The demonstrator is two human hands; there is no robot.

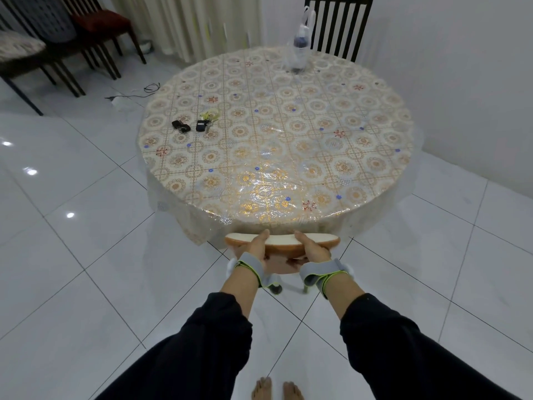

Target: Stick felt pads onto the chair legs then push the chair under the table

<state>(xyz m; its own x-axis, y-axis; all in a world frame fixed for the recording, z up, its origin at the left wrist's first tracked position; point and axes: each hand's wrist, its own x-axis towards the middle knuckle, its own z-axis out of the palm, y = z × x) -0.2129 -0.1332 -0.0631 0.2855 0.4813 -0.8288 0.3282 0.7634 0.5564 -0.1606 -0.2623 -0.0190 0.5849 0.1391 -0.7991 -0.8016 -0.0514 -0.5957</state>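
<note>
The step in hand looks like the last one, i.e. pushing the chair [308, 241] under the worktop [277, 134]. The chair is more a small stool w/ a pale round seat; it sits at the lower centre of the frame, its far edge already under the hanging plastic cloth at the near rim of the worktop. Both hands grip the near side of the seat: the left hand [255, 248] and the right hand [313, 249] have fingers clamped on the seat rim, thumbs on top. Below the seat, two legs show near the wrists, but I cannot tell if felt pads are on them, too small and blurred. I judge the pads step is done, since the chair stands upright on the floor. Next move calls for a straight push fwd, toward the upper part of the frame, keeping the legs flat so pads do not peel off.
</note>
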